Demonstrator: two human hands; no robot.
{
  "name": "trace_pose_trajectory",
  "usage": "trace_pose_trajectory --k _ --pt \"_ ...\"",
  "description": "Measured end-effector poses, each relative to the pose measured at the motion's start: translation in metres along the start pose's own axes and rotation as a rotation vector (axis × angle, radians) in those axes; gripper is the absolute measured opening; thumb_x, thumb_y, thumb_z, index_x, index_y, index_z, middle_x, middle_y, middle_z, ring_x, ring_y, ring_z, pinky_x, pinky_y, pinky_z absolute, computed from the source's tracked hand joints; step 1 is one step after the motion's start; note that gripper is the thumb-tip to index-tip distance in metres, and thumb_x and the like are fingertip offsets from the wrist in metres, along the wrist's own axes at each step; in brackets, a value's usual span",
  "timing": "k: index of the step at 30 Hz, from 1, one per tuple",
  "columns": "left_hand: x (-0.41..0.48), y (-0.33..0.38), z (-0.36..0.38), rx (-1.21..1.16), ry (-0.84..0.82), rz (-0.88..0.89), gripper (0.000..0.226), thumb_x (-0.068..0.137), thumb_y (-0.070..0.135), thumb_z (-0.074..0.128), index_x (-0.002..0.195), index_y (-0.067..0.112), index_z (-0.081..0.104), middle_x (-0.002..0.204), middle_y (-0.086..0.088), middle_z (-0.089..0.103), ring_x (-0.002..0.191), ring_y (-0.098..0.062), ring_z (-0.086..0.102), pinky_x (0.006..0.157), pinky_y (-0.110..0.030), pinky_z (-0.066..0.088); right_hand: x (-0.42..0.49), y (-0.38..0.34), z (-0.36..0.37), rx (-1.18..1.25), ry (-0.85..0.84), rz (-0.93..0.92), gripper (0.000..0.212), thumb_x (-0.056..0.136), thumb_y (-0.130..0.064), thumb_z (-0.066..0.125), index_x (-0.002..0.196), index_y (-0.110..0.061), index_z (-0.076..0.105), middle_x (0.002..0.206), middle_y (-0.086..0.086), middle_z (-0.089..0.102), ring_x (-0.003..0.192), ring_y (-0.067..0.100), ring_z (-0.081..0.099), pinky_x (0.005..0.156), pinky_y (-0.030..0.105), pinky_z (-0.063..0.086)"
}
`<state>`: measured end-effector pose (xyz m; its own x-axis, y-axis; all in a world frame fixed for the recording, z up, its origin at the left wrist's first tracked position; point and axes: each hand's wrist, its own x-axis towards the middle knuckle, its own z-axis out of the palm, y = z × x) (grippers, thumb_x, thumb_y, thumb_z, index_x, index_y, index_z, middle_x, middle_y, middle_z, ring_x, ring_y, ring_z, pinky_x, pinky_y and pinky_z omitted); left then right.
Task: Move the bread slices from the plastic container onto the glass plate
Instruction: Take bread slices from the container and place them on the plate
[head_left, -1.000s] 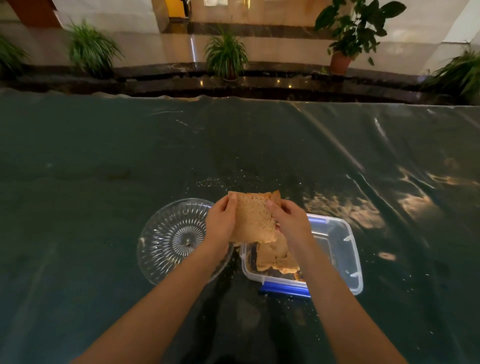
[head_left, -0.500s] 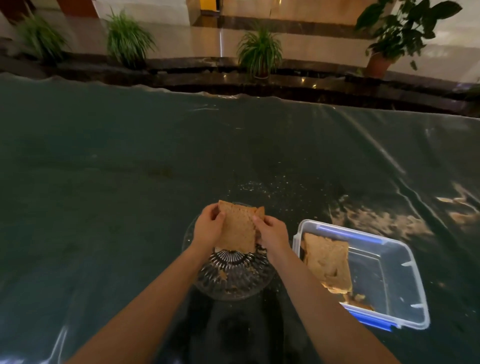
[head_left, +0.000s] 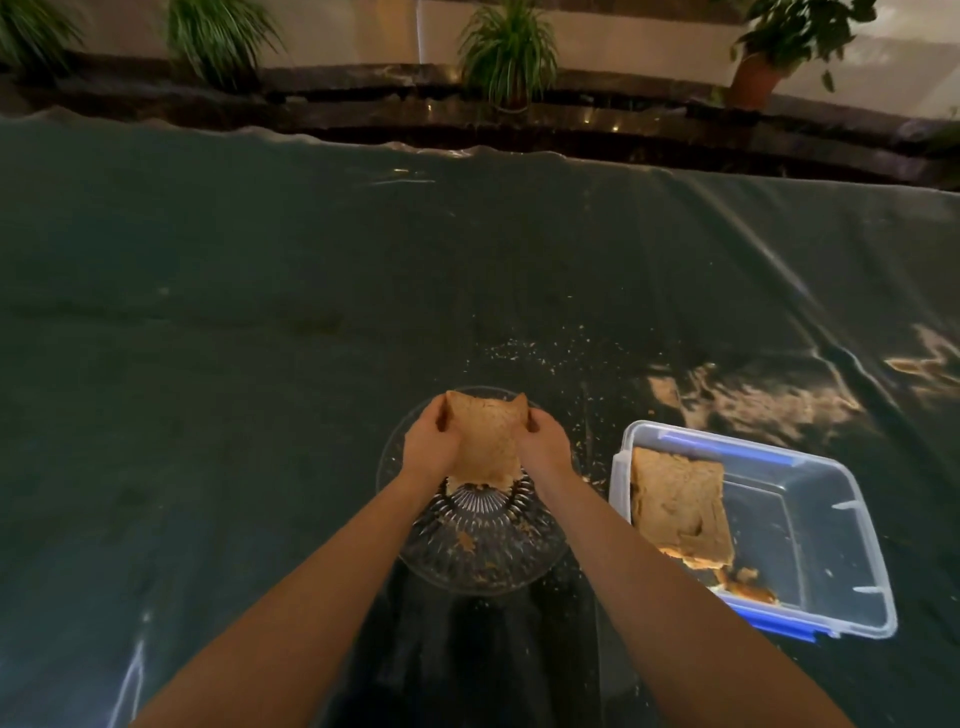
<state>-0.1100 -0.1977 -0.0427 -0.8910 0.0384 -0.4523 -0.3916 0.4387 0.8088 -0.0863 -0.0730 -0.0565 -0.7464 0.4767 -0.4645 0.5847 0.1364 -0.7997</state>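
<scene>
Lower now, the bread slice (head_left: 485, 441) sinks toward the glass plate (head_left: 483, 551). Left hand (head_left: 428, 447) and right hand (head_left: 543, 447) each keep a grip on its sides. More slices (head_left: 680, 512) wait in the plastic container (head_left: 831, 545) toward the counter's (head_left: 208, 312) right edge.

Dark plastic-covered table (head_left: 208, 322) bears glass plate (head_left: 540, 561), plastic container (head_left: 852, 545), scattered crumbs (head_left: 524, 353)

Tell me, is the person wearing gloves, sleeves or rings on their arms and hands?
No. The left hand and right hand are bare, with no gloves. Both forearms are bare all the way down to the picture's bottom edge, so no sleeves show. I see no watch or bracelet; rings are too small to tell.
</scene>
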Motion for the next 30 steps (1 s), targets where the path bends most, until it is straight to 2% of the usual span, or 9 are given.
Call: trace_pose_trajectory --k 3,6,9,12,16,19,22,28,30 --pt "0.0 -0.003 -0.003 -0.026 0.004 -0.006 0.042 0.091 0.012 0.046 0.132 0.019 0.052 0.132 0.0 0.059 0.123 -0.021 0.052 0.104 -0.035 0.04 0.0 0.001 0.001 -0.054 -0.017 -0.019 0.038 0.095 -0.028 0.043 0.129 -0.014 0.053 0.126 0.007 0.059 0.112 0.022 0.056 0.096 0.038 0.047" --pt "0.0 -0.004 -0.005 -0.03 -0.008 -0.001 0.042 0.09 0.009 0.044 0.131 0.017 0.053 0.128 -0.001 0.061 0.119 -0.019 0.054 0.102 -0.036 0.044 0.001 0.002 0.002 -0.077 -0.004 -0.039 0.039 0.097 -0.03 0.04 0.13 -0.012 0.051 0.126 0.008 0.059 0.112 0.023 0.056 0.095 0.036 0.047" --pt "0.0 -0.003 -0.007 -0.028 -0.01 0.02 0.037 0.089 0.006 0.043 0.121 0.018 0.059 0.115 0.005 0.064 0.103 -0.011 0.055 0.086 -0.027 0.041 0.003 0.002 0.0 -0.127 -0.01 -0.089 0.04 0.097 -0.035 0.037 0.12 -0.009 0.058 0.107 0.009 0.065 0.088 0.016 0.056 0.073 0.024 0.046" --pt "0.001 -0.003 -0.009 -0.013 -0.016 0.028 0.036 0.089 0.005 0.042 0.117 0.019 0.06 0.105 0.006 0.062 0.099 -0.012 0.054 0.085 -0.03 0.041 0.005 -0.001 -0.006 -0.202 -0.041 -0.116 0.046 0.097 -0.041 0.034 0.107 -0.006 0.061 0.085 0.007 0.06 0.075 0.018 0.056 0.054 0.02 0.039" --pt "-0.002 0.002 -0.013 0.014 -0.019 0.01 0.029 0.09 0.007 0.043 0.099 0.029 0.06 0.093 0.011 0.06 0.098 -0.015 0.052 0.078 -0.028 0.043 0.011 -0.007 -0.019 -0.294 -0.104 -0.07 0.04 0.095 -0.042 0.035 0.098 -0.009 0.057 0.08 0.005 0.055 0.079 0.021 0.053 0.068 0.028 0.036" --pt "-0.008 0.011 -0.015 0.007 0.004 -0.028 0.049 0.091 0.01 0.043 0.139 0.019 0.04 0.127 -0.001 0.059 0.123 -0.024 0.05 0.102 -0.038 0.039 0.01 -0.013 -0.035 -0.37 -0.167 -0.042 0.041 0.095 -0.037 0.037 0.114 -0.004 0.054 0.108 0.014 0.061 0.098 0.026 0.056 0.082 0.033 0.041" --pt "-0.013 0.022 -0.014 0.066 0.075 -0.005 0.054 0.093 0.013 0.042 0.146 0.013 0.029 0.141 -0.01 0.05 0.13 -0.028 0.045 0.108 -0.04 0.035 0.005 -0.021 -0.058 -0.325 -0.193 -0.004 0.051 0.096 -0.036 0.039 0.135 -0.004 0.043 0.137 0.017 0.05 0.123 0.032 0.051 0.104 0.041 0.041" --pt "-0.033 0.058 0.009 0.056 0.101 0.127 0.049 0.093 0.007 0.038 0.142 0.011 0.036 0.145 -0.011 0.044 0.131 -0.027 0.044 0.11 -0.042 0.036 -0.005 -0.038 -0.12 0.014 -0.319 0.103 0.044 0.095 -0.03 0.046 0.133 -0.007 0.042 0.135 0.015 0.051 0.12 0.028 0.053 0.094 0.038 0.048" --pt "-0.043 0.069 0.021 0.016 0.063 0.15 0.048 0.093 0.007 0.037 0.141 0.012 0.039 0.142 -0.008 0.048 0.126 -0.024 0.048 0.109 -0.034 0.038 -0.006 -0.04 -0.143 0.044 -0.327 0.103 0.042 0.095 -0.029 0.048 0.131 -0.009 0.045 0.133 0.013 0.054 0.114 0.026 0.056 0.091 0.038 0.05"
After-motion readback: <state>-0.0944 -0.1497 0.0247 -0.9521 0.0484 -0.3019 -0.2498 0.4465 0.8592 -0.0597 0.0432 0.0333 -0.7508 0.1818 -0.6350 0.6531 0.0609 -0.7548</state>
